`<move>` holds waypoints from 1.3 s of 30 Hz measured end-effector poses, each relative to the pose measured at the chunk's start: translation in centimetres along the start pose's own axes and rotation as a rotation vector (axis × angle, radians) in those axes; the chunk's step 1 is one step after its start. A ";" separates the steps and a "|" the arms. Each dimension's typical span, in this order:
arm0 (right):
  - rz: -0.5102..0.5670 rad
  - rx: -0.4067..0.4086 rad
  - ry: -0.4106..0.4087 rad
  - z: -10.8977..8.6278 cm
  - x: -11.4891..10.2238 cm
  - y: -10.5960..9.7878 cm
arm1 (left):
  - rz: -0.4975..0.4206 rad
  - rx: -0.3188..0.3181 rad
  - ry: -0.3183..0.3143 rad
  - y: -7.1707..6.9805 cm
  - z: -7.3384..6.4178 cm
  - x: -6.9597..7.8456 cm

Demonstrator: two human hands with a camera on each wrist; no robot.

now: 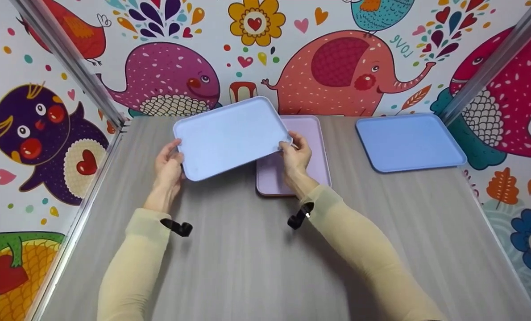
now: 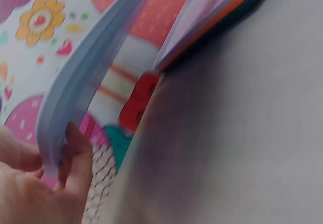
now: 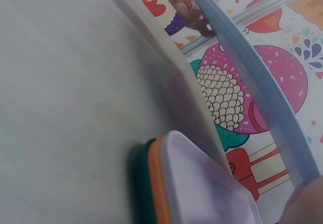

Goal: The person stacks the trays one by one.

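A light blue rectangular tray [image 1: 230, 138] is held above the table, tilted in the head view with its right end farther back. My left hand [image 1: 168, 167] grips its left end; in the left wrist view, thumb and fingers [image 2: 78, 158] pinch the rim. My right hand [image 1: 296, 156] pinches the tray's right corner, and only part of that hand [image 3: 305, 204] shows in the right wrist view. Partly beneath the held tray lies a stack topped by a lilac tray [image 1: 310, 165], with an orange tray [image 3: 159, 178] and a dark green tray [image 3: 145, 183] under it.
A second blue tray [image 1: 412, 142] lies at the table's back right. Behind the grey table [image 1: 238, 249] stands a wall with printed cartoon animals [image 1: 332, 76]. Metal posts [image 1: 69, 58] rise at the back corners.
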State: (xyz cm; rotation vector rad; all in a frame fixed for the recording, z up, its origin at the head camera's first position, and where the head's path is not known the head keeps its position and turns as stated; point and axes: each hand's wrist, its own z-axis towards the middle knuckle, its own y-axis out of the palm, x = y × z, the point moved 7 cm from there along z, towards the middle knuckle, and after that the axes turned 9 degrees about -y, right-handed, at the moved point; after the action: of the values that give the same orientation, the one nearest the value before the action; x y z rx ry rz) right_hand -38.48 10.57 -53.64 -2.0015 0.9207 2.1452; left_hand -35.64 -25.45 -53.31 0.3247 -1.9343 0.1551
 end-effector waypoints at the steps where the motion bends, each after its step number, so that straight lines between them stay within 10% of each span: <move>1: -0.003 0.013 -0.013 -0.2 0.0 -0.3 | 0.000 0.011 0.011 0.4 -0.3 -0.3; 21: -0.093 -0.071 -0.070 -7.3 2.0 0.3 | -0.099 0.059 0.035 6.3 -3.2 -3.3; 39: 0.058 -0.132 0.041 -5.8 0.4 -0.3 | 0.015 0.009 -0.025 6.1 -2.6 -2.6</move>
State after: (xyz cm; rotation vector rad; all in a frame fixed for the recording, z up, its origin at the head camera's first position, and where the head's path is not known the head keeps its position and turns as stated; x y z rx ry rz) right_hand -33.24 8.03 -53.99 -2.1108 0.8750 2.2599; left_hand -34.27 -18.58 -54.49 0.3192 -1.9613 0.1707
